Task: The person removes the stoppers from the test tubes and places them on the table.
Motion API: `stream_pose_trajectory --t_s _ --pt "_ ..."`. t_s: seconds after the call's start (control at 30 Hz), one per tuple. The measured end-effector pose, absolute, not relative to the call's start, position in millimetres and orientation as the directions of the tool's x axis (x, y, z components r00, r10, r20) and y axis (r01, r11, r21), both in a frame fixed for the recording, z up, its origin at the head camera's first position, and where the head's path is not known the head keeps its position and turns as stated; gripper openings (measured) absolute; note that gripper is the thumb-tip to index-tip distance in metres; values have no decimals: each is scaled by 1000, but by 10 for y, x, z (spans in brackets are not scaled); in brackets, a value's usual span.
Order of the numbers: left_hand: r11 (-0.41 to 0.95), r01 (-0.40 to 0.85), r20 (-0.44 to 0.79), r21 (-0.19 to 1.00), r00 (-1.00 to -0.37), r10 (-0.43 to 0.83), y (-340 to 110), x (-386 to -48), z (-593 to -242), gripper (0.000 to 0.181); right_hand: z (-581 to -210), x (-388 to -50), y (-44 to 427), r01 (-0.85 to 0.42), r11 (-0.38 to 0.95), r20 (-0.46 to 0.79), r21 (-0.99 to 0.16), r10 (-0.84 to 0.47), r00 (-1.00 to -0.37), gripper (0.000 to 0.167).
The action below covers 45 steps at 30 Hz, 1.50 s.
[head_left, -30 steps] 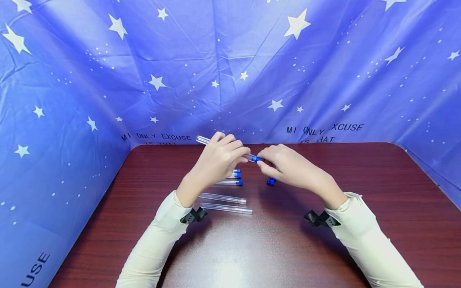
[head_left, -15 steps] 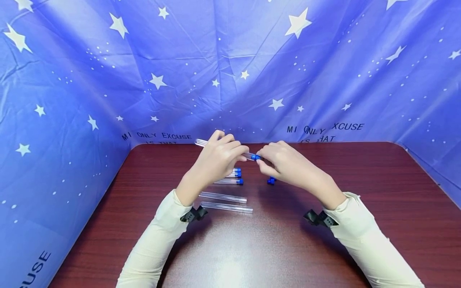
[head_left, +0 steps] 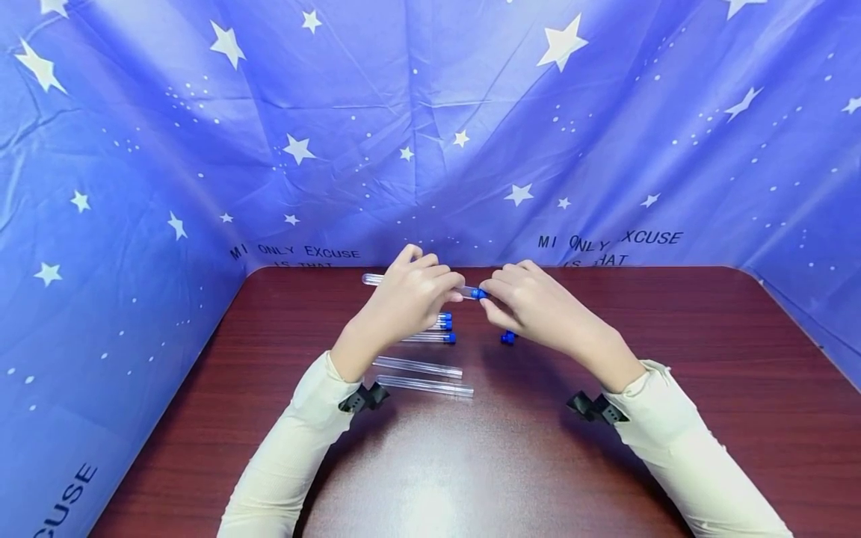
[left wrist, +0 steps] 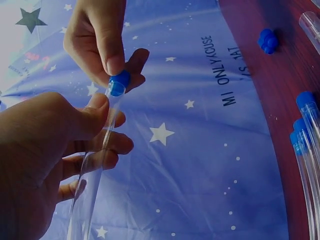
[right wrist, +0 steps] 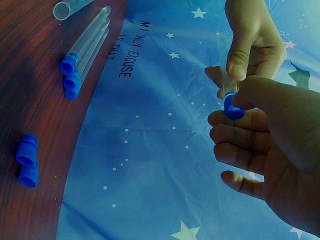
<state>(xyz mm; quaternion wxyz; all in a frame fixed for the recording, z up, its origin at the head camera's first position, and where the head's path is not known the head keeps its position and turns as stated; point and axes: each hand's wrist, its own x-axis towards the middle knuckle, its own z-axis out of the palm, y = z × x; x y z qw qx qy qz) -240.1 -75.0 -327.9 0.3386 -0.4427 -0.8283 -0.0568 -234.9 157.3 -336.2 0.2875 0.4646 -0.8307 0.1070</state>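
Observation:
My left hand [head_left: 406,302] holds a clear test tube [left wrist: 90,185] between thumb and fingers, above the far part of the table. The tube lies nearly level in the head view, its rounded end to the left. A blue cap [left wrist: 119,80] sits in the tube's mouth, partly inside it. My right hand [head_left: 538,306] pinches this cap between thumb and index finger; the other fingers are loosely bent in the right wrist view. How tightly the cap is seated I cannot tell.
Several capped test tubes [right wrist: 85,55] lie side by side below my left hand. Nearer are two uncapped tubes [head_left: 427,386] on the dark red table [head_left: 726,448]. Loose blue caps [right wrist: 27,160] lie below my right hand. A blue star-patterned curtain [head_left: 417,112] encloses the table's back and sides.
The tube's rounded end has dipped, so the tube is more level in the head view. Both hands stay in nearly the same place, still on tube and cap.

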Motion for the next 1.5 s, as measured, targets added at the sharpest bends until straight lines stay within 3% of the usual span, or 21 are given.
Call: stream_pose_trajectory --t_s 0.63,1.5 --pt "608 787 533 -102 -473 702 -763 -2382 -3249 12 -3384 -2357 1554 -815 559 594 152 -711 -376 6" --pt "590 793 583 -154 -409 702 -785 -2406 -3234 15 -3393 -2356 1553 -821 561 555 105 -718 -420 10"
